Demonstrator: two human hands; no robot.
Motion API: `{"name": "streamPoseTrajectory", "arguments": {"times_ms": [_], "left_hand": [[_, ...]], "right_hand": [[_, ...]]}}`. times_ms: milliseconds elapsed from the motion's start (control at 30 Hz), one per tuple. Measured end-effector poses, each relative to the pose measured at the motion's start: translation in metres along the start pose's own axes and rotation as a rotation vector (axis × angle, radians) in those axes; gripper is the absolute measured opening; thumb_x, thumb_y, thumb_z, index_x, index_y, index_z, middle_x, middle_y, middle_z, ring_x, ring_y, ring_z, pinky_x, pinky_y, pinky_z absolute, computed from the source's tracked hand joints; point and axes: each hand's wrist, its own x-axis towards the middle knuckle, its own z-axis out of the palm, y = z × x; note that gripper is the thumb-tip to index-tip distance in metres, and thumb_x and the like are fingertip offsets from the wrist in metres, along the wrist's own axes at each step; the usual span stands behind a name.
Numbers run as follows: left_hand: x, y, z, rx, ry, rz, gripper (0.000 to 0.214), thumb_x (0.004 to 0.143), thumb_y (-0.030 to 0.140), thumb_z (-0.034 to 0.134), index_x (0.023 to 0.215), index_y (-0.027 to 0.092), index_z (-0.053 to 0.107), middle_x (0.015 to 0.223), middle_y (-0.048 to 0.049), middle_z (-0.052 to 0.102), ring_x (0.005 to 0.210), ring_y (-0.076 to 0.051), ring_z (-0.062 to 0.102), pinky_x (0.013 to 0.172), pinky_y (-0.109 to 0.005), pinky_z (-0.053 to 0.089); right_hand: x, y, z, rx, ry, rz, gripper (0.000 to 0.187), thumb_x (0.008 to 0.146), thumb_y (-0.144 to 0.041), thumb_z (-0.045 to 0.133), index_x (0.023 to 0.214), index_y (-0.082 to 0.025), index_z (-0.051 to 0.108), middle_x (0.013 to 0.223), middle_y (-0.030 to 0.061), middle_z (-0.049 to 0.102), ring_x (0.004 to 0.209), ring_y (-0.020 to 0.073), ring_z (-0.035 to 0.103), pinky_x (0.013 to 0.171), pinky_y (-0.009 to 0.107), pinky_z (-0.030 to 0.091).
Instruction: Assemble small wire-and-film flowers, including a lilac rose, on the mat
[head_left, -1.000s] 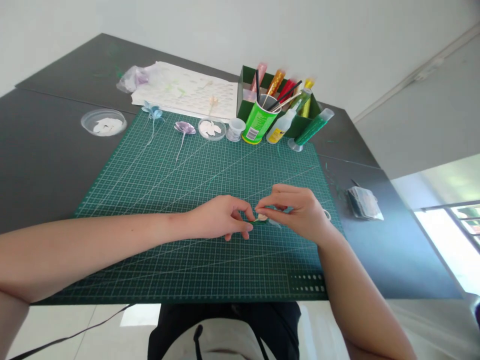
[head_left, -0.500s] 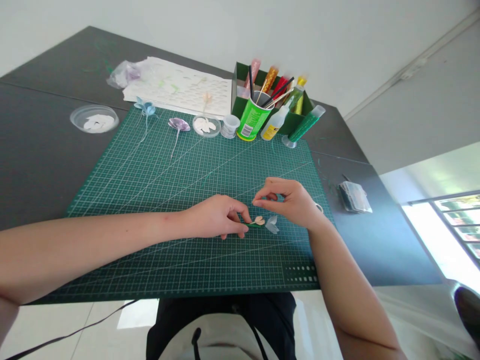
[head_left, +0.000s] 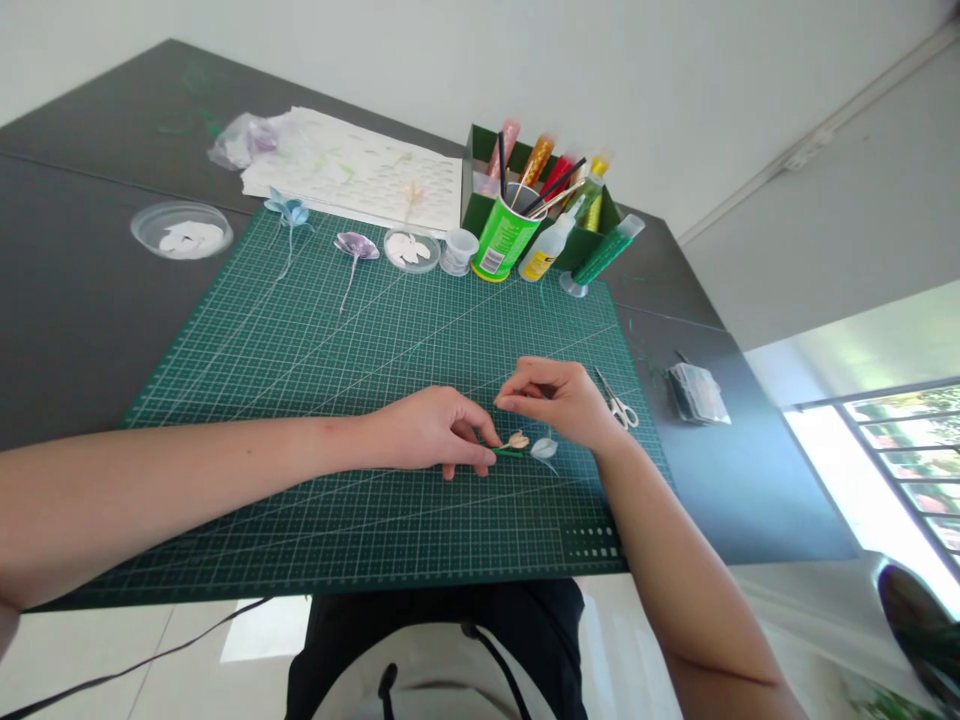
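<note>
Head: left grip [head_left: 435, 430] pinches cream flower [head_left: 517, 440], right grip [head_left: 555, 398] pressed together, inside mat edges [head_left: 450, 577].

So the little peach-cream flower [head_left: 517, 440] is kinda tulip-shaped, petals slightly parted, lying sideways with its head toward two or three o'clock. Thin stem runs back to about nine, pinched there. Skinny green strip [head_left: 513, 454] sits just off its six o'clock side, can't tell if they touch.
</note>
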Motion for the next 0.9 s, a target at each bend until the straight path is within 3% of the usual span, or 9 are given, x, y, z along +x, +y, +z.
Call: {"name": "streamPoseTrajectory", "arguments": {"times_ms": [233, 400, 600, 900], "left_hand": [[0.001, -0.001, 0.000, -0.058, 0.004, 0.024, 0.014, 0.085, 0.029, 0.077, 0.090, 0.017, 0.072, 0.079, 0.0002, 0.079, 0.051, -0.008, 0.060, 0.054, -0.022, 0.050], [0.001, 0.004, -0.001, -0.104, 0.046, -0.011, 0.017, 0.081, 0.030, 0.081, 0.086, 0.017, 0.071, 0.076, 0.0004, 0.078, 0.053, -0.008, 0.058, 0.050, -0.020, 0.043], [0.002, 0.005, 0.000, -0.112, 0.028, -0.018, 0.009, 0.083, 0.025, 0.078, 0.084, 0.017, 0.074, 0.075, 0.0009, 0.078, 0.050, -0.006, 0.054, 0.048, -0.019, 0.042], [0.000, 0.004, -0.002, -0.040, -0.002, 0.035, 0.014, 0.084, 0.031, 0.078, 0.089, 0.018, 0.081, 0.080, -0.0001, 0.079, 0.052, -0.006, 0.056, 0.049, -0.019, 0.045]], "right_hand": [[-0.001, 0.007, -0.002, 0.045, -0.027, 0.092, 0.010, 0.083, -0.026, 0.078, 0.075, -0.020, 0.077, 0.061, -0.0058, 0.046, 0.057, 0.0098, 0.040, 0.057, 0.029, 0.031], [-0.004, 0.010, -0.005, 0.042, -0.016, 0.123, 0.009, 0.082, -0.026, 0.078, 0.075, -0.020, 0.078, 0.061, -0.0058, 0.046, 0.057, 0.0099, 0.040, 0.057, 0.029, 0.030], [-0.003, 0.009, -0.001, 0.048, 0.049, 0.097, 0.009, 0.081, -0.027, 0.079, 0.075, -0.021, 0.079, 0.061, -0.0054, 0.046, 0.057, 0.0107, 0.040, 0.058, 0.030, 0.031], [0.000, 0.010, 0.009, 0.115, 0.069, 0.059, 0.019, 0.081, -0.039, 0.082, 0.073, -0.022, 0.078, 0.058, -0.0044, 0.048, 0.057, 0.0120, 0.041, 0.057, 0.031, 0.035]]}}
